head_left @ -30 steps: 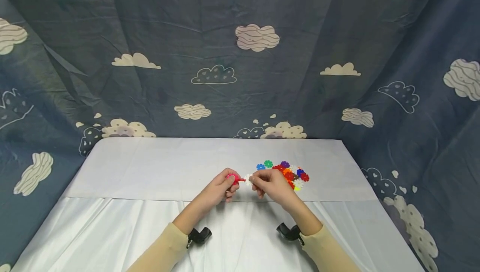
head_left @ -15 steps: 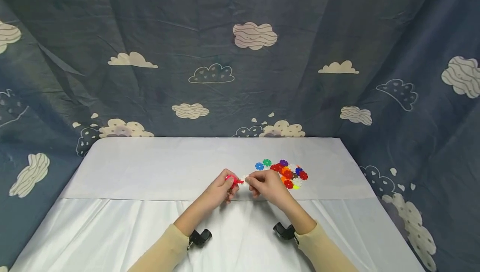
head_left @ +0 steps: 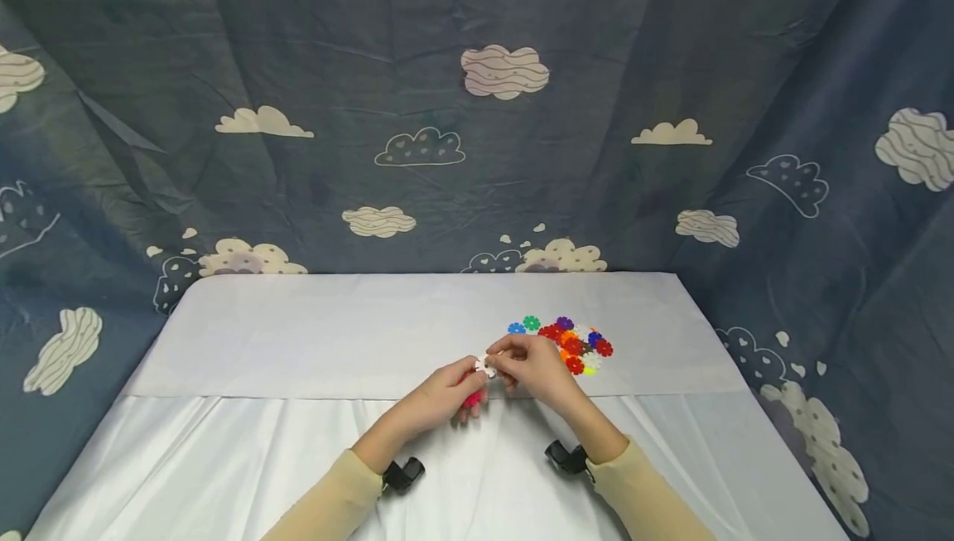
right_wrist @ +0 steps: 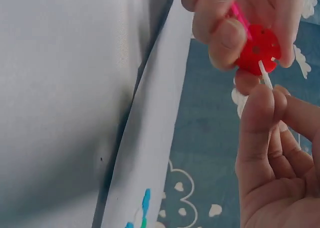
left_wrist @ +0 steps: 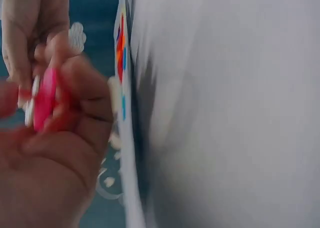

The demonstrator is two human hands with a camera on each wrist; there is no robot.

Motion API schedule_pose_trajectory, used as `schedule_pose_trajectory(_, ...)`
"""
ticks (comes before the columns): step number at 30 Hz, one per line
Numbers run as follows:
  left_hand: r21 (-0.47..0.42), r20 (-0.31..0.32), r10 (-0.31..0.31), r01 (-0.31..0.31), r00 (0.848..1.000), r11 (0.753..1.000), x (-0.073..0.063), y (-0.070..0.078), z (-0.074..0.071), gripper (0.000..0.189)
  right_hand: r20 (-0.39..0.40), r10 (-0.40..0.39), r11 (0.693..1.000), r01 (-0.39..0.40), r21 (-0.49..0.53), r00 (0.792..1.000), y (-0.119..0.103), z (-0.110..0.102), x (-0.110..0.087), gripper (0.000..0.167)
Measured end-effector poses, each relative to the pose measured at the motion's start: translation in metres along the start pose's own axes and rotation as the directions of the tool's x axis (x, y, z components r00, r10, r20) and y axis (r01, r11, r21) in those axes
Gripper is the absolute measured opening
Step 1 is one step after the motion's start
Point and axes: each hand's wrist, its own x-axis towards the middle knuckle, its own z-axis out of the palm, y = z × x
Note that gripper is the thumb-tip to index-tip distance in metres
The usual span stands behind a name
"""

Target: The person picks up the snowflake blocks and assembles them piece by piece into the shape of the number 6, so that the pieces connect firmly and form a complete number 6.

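Note:
In the head view, my left hand [head_left: 445, 393] grips joined plastic snowflake discs, a pink one [head_left: 473, 399] among them. The right wrist view shows a red snowflake disc [right_wrist: 260, 49] there too, facing the camera, with the pink edge behind it. My right hand [head_left: 538, 365] pinches a white snowflake disc [head_left: 486, 366] between thumb and fingertips. Seen edge-on in the right wrist view, the white disc [right_wrist: 265, 75] meets the red disc's notched rim. Both hands are close together above the table; curled fingers hide part of the joined discs.
A loose pile of snowflake discs [head_left: 574, 365] in red, orange, white, purple and other colours lies right of the hands. A blue disc [head_left: 517, 328] and a green disc [head_left: 531, 323] lie at its left. A dark cloud-print curtain [head_left: 417, 52] stands behind the white table [head_left: 298, 334].
The left hand has moved slightly right and down and turned, bringing its joined discs against the white disc. The right hand has shifted a little left, still pinching the white disc.

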Motion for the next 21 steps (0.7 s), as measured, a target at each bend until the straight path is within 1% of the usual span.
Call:
schedule_pose_trajectory(1,-0.072,-0.006,-0.023,0.022,1.000,0.997,0.001,-0.001,0.002,0.033,-0.012,0.007,1.000,-0.007,0.018,1.000,0.001,0.000,0.002,0.013)
schedule_pose_trajectory(2,-0.144,-0.018,-0.048,0.045,0.999,0.989,0.003,-0.003,0.004,0.032,-0.023,0.013,0.999,-0.013,0.037,1.000,0.003,-0.002,0.004,0.014)
schedule_pose_trajectory(4,-0.273,-0.053,-0.098,0.080,0.994,0.959,0.007,-0.005,0.006,0.028,-0.049,0.030,0.998,-0.027,0.057,0.998,0.007,-0.008,0.008,0.016)
schedule_pose_trajectory(6,-0.357,-0.091,-0.138,0.097,0.986,0.929,0.009,-0.006,0.007,0.024,-0.088,0.055,0.997,-0.051,0.050,0.995,0.014,-0.018,0.013,0.017)
schedule_pose_trajectory(8,-0.406,-0.116,-0.159,0.099,0.980,0.908,0.010,-0.006,0.008,0.020,-0.138,0.077,0.997,-0.075,0.023,0.987,0.024,-0.031,0.018,0.019)
schedule_pose_trajectory(11,-0.458,-0.134,-0.163,0.085,0.977,0.885,0.010,-0.007,0.008,0.021,-0.209,0.093,0.990,-0.113,-0.084,0.973,0.038,-0.049,0.022,0.019)
schedule_pose_trajectory(13,-0.480,-0.133,-0.156,0.074,0.979,0.874,0.009,-0.008,0.008,0.027,-0.226,0.089,0.977,-0.129,-0.172,0.970,0.046,-0.057,0.023,0.020)
schedule_pose_trajectory(14,-0.490,-0.132,-0.155,0.072,0.979,0.869,0.009,-0.008,0.008,0.030,-0.225,0.084,0.965,-0.135,-0.223,0.971,0.050,-0.060,0.023,0.021)
schedule_pose_trajectory(16,-0.495,-0.132,-0.152,0.067,0.979,0.866,0.007,-0.010,0.009,0.037,-0.192,0.081,0.937,-0.140,-0.319,0.978,0.056,-0.063,0.023,0.024)
schedule_pose_trajectory(18,-0.492,-0.137,-0.149,0.064,0.979,0.868,0.005,-0.011,0.009,0.039,-0.146,0.086,0.911,-0.138,-0.389,0.985,0.059,-0.063,0.022,0.030)
schedule_pose_trajectory(20,-0.490,-0.147,-0.148,0.058,0.978,0.870,0.004,-0.013,0.010,0.039,-0.114,0.092,0.885,-0.134,-0.446,0.989,0.061,-0.061,0.021,0.033)
schedule_pose_trajectory(21,-0.487,-0.153,-0.147,0.055,0.977,0.871,0.003,-0.013,0.010,0.039,-0.103,0.096,0.878,-0.133,-0.460,0.990,0.061,-0.060,0.020,0.032)
